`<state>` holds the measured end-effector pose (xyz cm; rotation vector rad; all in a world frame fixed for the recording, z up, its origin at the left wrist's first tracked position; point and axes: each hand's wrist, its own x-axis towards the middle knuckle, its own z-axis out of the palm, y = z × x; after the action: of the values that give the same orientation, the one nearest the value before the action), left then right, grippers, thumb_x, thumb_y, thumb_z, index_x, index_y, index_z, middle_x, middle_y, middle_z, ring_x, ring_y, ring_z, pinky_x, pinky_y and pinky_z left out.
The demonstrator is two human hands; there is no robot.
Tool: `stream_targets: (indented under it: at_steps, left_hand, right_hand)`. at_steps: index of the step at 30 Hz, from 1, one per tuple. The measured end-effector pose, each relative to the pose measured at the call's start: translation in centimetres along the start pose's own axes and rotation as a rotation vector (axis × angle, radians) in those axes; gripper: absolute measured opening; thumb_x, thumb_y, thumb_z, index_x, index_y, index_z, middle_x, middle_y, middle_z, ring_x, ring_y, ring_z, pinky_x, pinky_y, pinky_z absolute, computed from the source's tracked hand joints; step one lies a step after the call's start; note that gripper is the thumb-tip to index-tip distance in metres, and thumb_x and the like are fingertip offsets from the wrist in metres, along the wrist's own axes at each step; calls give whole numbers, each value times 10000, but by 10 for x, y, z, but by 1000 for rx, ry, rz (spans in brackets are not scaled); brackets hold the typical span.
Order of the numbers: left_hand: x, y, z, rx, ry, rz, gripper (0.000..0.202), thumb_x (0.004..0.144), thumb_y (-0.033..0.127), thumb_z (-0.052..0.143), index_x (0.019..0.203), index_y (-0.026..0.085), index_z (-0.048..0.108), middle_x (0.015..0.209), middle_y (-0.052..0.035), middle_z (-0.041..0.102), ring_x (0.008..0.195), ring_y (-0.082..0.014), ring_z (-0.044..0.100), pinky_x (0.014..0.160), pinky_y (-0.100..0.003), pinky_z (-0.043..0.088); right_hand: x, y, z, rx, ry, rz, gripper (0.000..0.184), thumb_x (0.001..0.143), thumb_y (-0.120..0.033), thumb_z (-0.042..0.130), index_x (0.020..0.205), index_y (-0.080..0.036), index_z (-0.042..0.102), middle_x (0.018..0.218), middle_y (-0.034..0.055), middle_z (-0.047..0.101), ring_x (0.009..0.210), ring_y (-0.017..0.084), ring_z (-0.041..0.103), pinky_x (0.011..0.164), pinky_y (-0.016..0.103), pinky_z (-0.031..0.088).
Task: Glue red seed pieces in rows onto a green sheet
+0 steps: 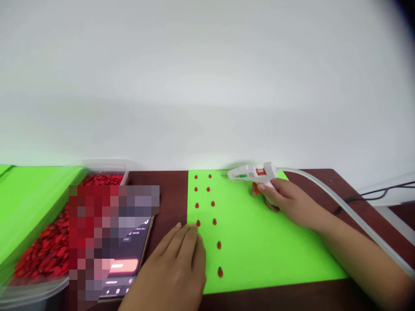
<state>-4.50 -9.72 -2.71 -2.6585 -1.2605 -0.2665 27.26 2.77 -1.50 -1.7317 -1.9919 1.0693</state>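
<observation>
My right hand [287, 201] is wrapped around the handle of a white hot glue gun [251, 172], its fingers at the orange trigger. The gun's nozzle points left, close over the far part of a bright green sheet [259, 242]. On the sheet's left side, small red pieces with dark ends, like ladybugs [214, 221], lie in two columns. My left hand [175, 263] lies palm down across the sheet's left edge, fingers stretched out. Its fingertips are beside one ladybug piece [198, 223], and the hand may hide others. A long translucent glue stick [330, 198] trails from the gun's back.
A clear plastic box [106, 163] of many red pieces [48, 248] stands at left, beside more green sheets [35, 185]. A phone [129, 255], partly pixelated, lies by my left hand on the dark brown table [168, 190]. Black cables [376, 196] run at right; a white wall [207, 86] rises behind.
</observation>
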Motion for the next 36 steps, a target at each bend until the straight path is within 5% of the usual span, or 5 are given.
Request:
stream_targets:
  at_steps: [13, 22, 28, 36]
  left_hand:
    - [-2, 0, 0, -15, -8, 6, 293, 963, 138, 564, 1180, 122, 761, 1234, -139, 772, 1177, -288, 707, 1089, -438, 563]
    - [1, 1, -7, 30, -40, 26, 370, 934, 84, 518, 1216, 111, 756, 1269, -161, 764, 1194, -313, 713, 1079, -479, 582]
    - [3, 0, -9, 16, -93, 14, 397, 908, 58, 521, 1226, 119, 750, 1283, -150, 761, 1204, -314, 715, 1106, -509, 579]
    - [1, -1, -3, -33, -88, 17, 392, 931, 46, 476, 1202, 111, 752, 1257, -165, 764, 1196, -317, 720, 1079, -512, 592]
  right_hand:
    - [1, 2, 0, -29, 5, -15, 528, 1032, -669, 412, 960, -232, 700, 602, -28, 498, 577, 197, 492, 609, 361, 384]
    - [-9, -23, -8, -296, 75, -102, 486, 991, -655, 442, 849, -240, 652, 791, 98, 676, 731, 278, 618, 670, 415, 457]
    - [-12, -5, -15, -20, -75, -108, 557, 1038, -664, 424, 1153, -206, 718, 648, -10, 525, 618, 208, 518, 642, 381, 446]
    - [-19, 15, -20, 55, -127, -122, 549, 1058, -667, 448, 1166, -202, 718, 666, -22, 501, 618, 188, 488, 627, 365, 420]
